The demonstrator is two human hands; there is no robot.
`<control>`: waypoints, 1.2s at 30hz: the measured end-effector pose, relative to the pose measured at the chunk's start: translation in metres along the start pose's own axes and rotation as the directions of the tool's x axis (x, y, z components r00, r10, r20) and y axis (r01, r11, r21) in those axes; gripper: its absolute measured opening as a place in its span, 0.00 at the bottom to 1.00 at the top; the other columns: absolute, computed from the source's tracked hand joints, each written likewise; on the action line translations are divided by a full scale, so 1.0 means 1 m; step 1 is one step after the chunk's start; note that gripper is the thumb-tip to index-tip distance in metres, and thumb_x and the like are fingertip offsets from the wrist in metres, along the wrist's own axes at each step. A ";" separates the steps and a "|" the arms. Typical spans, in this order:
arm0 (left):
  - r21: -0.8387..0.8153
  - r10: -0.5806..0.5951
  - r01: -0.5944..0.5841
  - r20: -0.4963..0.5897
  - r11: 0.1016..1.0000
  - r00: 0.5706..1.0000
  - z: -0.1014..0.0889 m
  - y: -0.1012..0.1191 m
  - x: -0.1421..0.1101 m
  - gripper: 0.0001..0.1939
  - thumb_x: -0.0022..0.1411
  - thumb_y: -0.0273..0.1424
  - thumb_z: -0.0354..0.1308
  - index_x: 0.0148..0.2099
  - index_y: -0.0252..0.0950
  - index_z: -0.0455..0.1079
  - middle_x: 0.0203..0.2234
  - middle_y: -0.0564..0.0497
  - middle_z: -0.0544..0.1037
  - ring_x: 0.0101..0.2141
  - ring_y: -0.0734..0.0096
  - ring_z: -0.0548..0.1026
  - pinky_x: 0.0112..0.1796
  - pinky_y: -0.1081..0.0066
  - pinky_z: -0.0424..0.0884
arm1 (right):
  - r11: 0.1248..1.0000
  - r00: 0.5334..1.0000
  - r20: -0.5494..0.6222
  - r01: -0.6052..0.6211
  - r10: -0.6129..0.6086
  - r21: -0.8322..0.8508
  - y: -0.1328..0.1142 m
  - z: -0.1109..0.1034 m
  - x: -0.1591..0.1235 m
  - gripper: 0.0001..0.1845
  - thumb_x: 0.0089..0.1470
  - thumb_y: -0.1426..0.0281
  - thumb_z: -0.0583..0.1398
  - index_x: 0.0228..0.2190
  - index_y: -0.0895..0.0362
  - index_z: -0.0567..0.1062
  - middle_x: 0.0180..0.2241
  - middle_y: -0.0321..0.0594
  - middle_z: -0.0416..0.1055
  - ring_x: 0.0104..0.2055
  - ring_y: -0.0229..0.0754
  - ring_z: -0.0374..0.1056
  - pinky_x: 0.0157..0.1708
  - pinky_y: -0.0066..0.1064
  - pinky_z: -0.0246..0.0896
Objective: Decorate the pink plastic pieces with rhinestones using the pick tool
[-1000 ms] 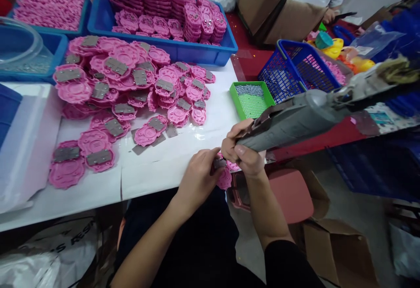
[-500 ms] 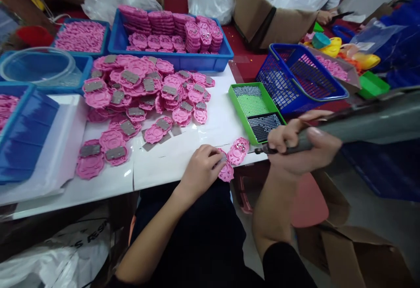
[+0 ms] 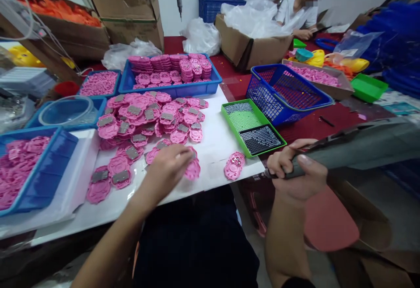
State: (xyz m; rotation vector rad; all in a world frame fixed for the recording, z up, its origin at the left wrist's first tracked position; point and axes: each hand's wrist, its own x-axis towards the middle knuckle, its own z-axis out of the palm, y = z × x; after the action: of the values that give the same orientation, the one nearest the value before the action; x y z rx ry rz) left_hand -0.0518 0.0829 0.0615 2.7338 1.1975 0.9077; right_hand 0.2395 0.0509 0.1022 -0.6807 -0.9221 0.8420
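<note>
My left hand (image 3: 167, 168) is closed on the edge of a pink plastic cover (image 3: 193, 165), held just over the white table's front part. Its fingers partly hide the piece. My right hand (image 3: 300, 170) wraps round a grey electric screwdriver (image 3: 348, 146), off the table's right corner; its tip is hidden by the fingers or blurred. Between the hands lies another pink cover (image 3: 234, 165) with shiny metal bits on it. Left of my left hand spreads a heap of pink covers (image 3: 138, 113), many with grey metal plates on them.
A green tray (image 3: 226, 119) of small screws, with a black perforated plate (image 3: 260, 139), sits at the right. Behind it stands a blue basket (image 3: 288, 91). Blue bins (image 3: 170, 89) of pink parts line the back and left. A co-worker (image 3: 297, 15) sits at the far right.
My left hand has moved left with the pink cover, away from the other cover. The view has tilted up. My right hand still grips the screwdriver.
</note>
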 end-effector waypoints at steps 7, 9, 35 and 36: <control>0.362 -0.145 0.082 0.150 0.928 0.978 -0.019 -0.092 0.116 0.14 0.75 0.29 0.48 0.45 0.34 0.76 0.47 0.44 0.80 0.55 0.54 0.72 0.60 0.43 0.58 | 0.999 0.999 0.004 -0.050 0.050 0.005 0.005 0.006 -0.006 0.06 0.50 0.66 0.62 0.33 0.52 0.74 0.14 0.23 0.58 0.11 0.31 0.50 0.12 0.25 0.50; 0.405 -0.161 0.050 0.246 0.913 0.956 -0.010 -0.103 0.136 0.15 0.75 0.26 0.46 0.47 0.31 0.75 0.48 0.42 0.80 0.55 0.54 0.72 0.60 0.39 0.56 | 0.999 0.999 0.001 -0.043 0.043 0.007 0.005 0.005 -0.009 0.06 0.51 0.66 0.62 0.34 0.53 0.74 0.15 0.24 0.58 0.11 0.31 0.50 0.13 0.24 0.49; 0.150 0.052 -0.056 0.032 0.987 0.998 0.084 0.097 -0.006 0.04 0.68 0.25 0.58 0.43 0.34 0.74 0.34 0.45 0.77 0.37 0.58 0.75 0.39 0.58 0.71 | 0.993 0.993 -0.108 -0.056 0.045 -0.107 0.007 -0.021 0.003 0.09 0.45 0.68 0.62 0.32 0.51 0.79 0.12 0.27 0.58 0.10 0.36 0.49 0.13 0.31 0.51; 0.137 0.022 -0.025 0.022 0.990 1.000 0.086 0.099 -0.005 0.03 0.68 0.27 0.59 0.41 0.34 0.73 0.32 0.46 0.77 0.36 0.59 0.75 0.39 0.58 0.71 | 0.992 0.990 -0.135 -0.064 0.048 -0.112 0.007 -0.021 0.004 0.10 0.44 0.68 0.62 0.31 0.51 0.80 0.11 0.27 0.57 0.10 0.36 0.49 0.12 0.31 0.50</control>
State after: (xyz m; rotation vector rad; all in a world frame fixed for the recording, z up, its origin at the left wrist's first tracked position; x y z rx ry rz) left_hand 0.0557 0.0271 0.0115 2.8612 1.2726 0.8266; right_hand 0.2571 0.0543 0.0889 -0.8567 -0.8405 0.7877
